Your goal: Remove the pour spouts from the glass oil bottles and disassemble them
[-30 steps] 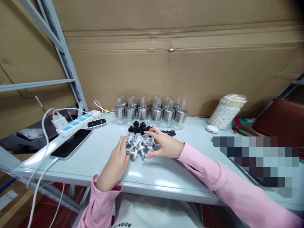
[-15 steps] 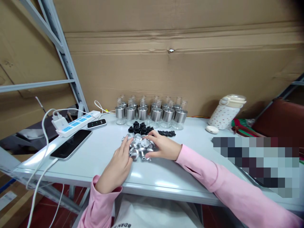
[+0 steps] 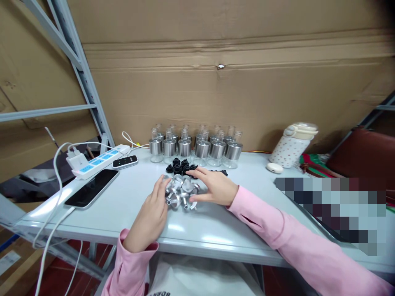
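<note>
A loose pile of silvery metal spout-like pieces lies on the grey table, between my hands. My left hand rests along the pile's left side, fingers stretched forward and touching its edge. On the right, my right hand arches over the pile's edge with thumb and fingers apart. Just behind the pile sits a cluster of black stoppers. Small black strips lie to their right, partly hidden by my right hand. Glass bottles with metal sleeves stand in two rows at the back.
A power strip with white cables, a small black-and-white device and a phone lie on the left. At the right stand a dotted flask, a white round case and a blurred-out area. Cardboard walls the back.
My right hand's fingers have spread and shifted slightly forward, covering more of the black strips. My left hand has moved slightly left, uncovering more of the pile's left edge.
</note>
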`<state>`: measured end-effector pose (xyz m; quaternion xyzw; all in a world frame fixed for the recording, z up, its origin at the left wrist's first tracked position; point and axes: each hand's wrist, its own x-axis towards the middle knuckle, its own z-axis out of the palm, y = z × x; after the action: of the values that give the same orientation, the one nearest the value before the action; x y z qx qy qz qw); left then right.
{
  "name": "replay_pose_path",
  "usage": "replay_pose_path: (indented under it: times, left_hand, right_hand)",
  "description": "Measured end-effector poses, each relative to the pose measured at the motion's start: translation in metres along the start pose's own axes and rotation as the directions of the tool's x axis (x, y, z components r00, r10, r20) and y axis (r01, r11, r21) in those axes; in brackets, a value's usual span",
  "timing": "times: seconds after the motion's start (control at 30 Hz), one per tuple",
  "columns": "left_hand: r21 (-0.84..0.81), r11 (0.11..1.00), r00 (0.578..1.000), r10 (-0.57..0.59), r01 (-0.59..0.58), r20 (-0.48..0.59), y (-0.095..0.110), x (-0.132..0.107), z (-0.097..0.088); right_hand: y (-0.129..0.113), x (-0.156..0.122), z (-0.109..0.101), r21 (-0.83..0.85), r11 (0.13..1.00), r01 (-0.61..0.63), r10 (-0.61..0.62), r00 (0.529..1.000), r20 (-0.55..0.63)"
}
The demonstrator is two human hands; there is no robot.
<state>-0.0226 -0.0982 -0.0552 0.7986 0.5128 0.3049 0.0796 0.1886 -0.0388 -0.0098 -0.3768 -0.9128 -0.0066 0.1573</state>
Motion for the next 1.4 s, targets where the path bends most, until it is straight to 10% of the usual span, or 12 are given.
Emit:
replay_pose_path:
  times: [0.27, 0.53, 1.17, 1.4]
  left_hand:
    - [0.008, 0.998, 0.998, -0.059, 0.059, -0.006, 0.001, 0.001, 0.0]
    - [0.024, 0.999, 0.999, -0.037, 0.037, 0.008, 0.002, 0.002, 0.0]
    - [-0.068, 0.997, 0.968, 0.024, -0.042, -0.249, 0.007, 0.006, -0.009]
    - [-0.199, 0.919, 0.783, 0.16, -0.34, -0.602, 0.03, 0.0, -0.003]
  right_hand:
    - [0.04, 0.002, 0.003, -0.138, 0.975, -0.173, 0.133, 0.956, -0.26]
    - [0.08, 0.014, 0.009, 0.072, 0.972, -0.223, 0.23, 0.966, -0.118]
    - [0.043, 0.0, -0.001, 0.149, 0.983, 0.107, -0.074, 0.975, -0.21]
    - [0.028, 0.002, 0.003, 0.192, 0.964, 0.184, -0.132, 0.958, -0.255]
